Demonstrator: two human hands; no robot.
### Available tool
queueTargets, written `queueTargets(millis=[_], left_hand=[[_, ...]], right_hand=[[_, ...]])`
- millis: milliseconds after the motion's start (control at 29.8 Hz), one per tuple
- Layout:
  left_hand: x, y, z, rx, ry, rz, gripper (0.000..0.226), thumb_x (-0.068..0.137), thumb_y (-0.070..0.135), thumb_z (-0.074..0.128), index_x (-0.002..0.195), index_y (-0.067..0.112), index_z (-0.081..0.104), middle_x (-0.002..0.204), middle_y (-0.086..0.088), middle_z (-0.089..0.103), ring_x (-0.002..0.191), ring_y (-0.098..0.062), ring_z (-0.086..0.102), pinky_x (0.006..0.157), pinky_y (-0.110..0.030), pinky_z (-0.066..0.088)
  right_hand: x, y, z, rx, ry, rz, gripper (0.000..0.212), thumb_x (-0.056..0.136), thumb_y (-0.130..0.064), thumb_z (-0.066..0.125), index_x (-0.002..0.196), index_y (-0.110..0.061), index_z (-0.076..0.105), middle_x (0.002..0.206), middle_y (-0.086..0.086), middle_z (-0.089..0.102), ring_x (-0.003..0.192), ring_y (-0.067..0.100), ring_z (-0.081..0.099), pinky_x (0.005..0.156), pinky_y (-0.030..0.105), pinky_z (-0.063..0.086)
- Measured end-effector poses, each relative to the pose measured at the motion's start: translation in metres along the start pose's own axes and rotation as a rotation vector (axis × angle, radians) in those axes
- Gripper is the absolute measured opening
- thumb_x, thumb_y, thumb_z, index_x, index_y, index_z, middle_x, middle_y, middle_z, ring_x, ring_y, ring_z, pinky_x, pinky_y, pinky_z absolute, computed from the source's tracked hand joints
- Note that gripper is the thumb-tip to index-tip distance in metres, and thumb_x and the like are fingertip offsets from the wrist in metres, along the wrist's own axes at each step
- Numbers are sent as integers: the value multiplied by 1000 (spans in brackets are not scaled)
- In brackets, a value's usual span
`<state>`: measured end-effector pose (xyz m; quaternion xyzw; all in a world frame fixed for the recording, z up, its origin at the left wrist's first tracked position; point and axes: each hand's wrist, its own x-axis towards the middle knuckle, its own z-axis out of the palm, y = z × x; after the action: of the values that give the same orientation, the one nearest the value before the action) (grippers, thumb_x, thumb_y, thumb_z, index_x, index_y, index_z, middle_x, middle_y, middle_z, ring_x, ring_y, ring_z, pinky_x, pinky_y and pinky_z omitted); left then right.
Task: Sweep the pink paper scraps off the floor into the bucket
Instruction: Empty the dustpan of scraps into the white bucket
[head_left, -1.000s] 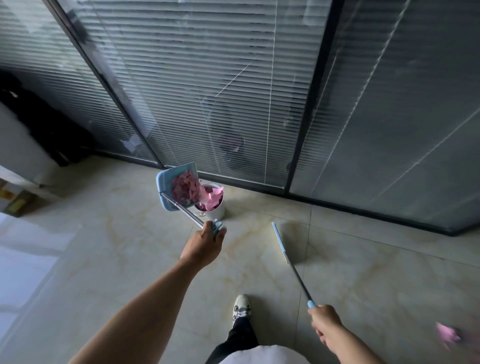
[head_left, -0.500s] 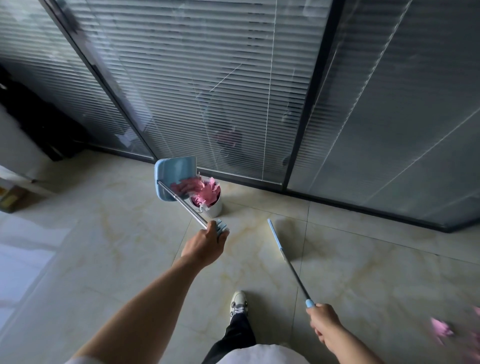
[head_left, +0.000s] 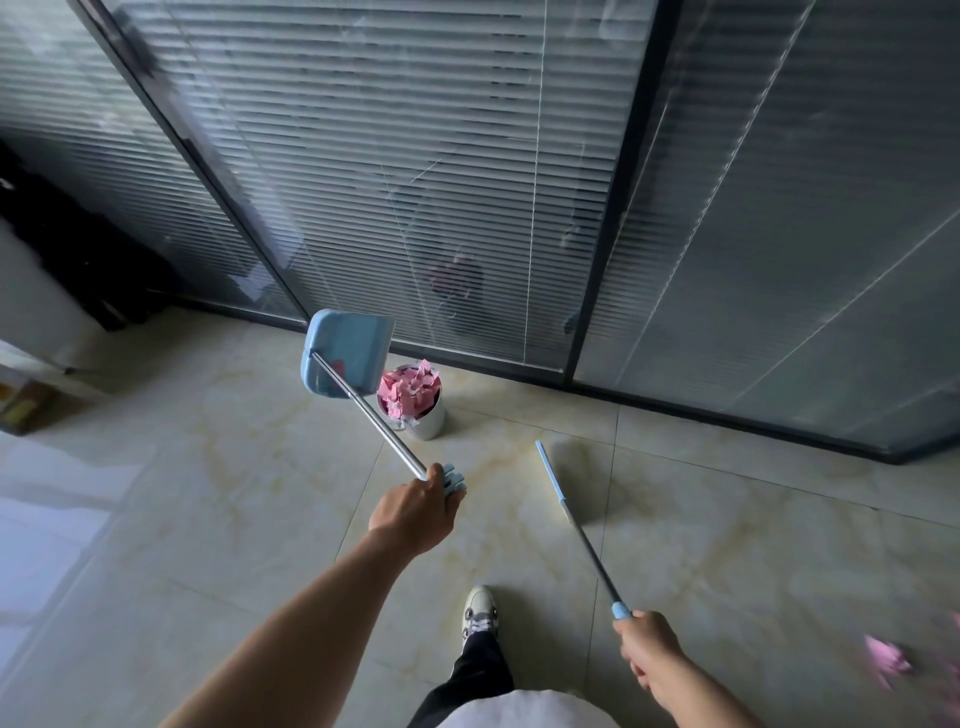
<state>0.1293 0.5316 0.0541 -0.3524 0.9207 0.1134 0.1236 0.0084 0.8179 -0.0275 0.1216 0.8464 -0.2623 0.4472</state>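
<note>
A small white bucket stands on the floor by the glass wall, heaped with pink paper scraps. My left hand grips the metal handle of a light blue dustpan, held raised and tilted just left of the bucket; a bit of pink shows inside the pan. My right hand grips the top of a broom handle, whose blue lower end touches the floor right of the bucket. More pink scraps lie blurred on the floor at the lower right.
A glass wall with blinds and dark frames runs behind the bucket. My shoe stands on the pale tiled floor between my arms. A cardboard box and dark furniture sit at the far left.
The pink scraps slid out of the tilted dustpan into the bucket. The pan then lifted away to the left, nearly bare. The broom hand stayed put.
</note>
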Motion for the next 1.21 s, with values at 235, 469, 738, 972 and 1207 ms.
queueTargets(millis=[235,469,738,972,1207], left_hand=[[-8,0,9,116,-43,79,51,98,54,28,130,17,38,97,-8,70,78,-31,68,57,-32,45],[-19,0,22,223,-139,126,55,98,54,29,137,16,31,102,-9,69,79,-29,66,60,-32,45],[-23,4,21,211,-152,87,55,98,54,32,140,19,29,104,-10,69,84,-29,67,59,-31,44],[-15,8,12,80,24,17,49,97,53,30,130,18,36,99,-10,72,81,-36,69,60,-33,47],[-7,8,-8,-383,183,-274,36,99,46,35,118,17,43,103,-22,69,85,-39,67,64,-36,49]], right_hand=[[1,3,-2,0,7,0,16,91,-12,50,90,-3,64,56,10,47,34,13,32,37,13,21],[2,9,-3,-4,9,-1,17,91,-15,51,89,-3,63,56,10,48,32,12,31,38,13,21],[3,11,-3,-16,1,-4,19,91,-15,50,96,-3,63,54,9,46,31,13,31,38,14,22],[4,9,-1,-18,-13,-10,20,92,-15,48,101,-3,62,56,8,46,34,13,32,37,13,22],[5,8,-5,10,-23,20,16,91,-15,47,93,-5,59,55,7,44,34,12,29,38,13,20]])
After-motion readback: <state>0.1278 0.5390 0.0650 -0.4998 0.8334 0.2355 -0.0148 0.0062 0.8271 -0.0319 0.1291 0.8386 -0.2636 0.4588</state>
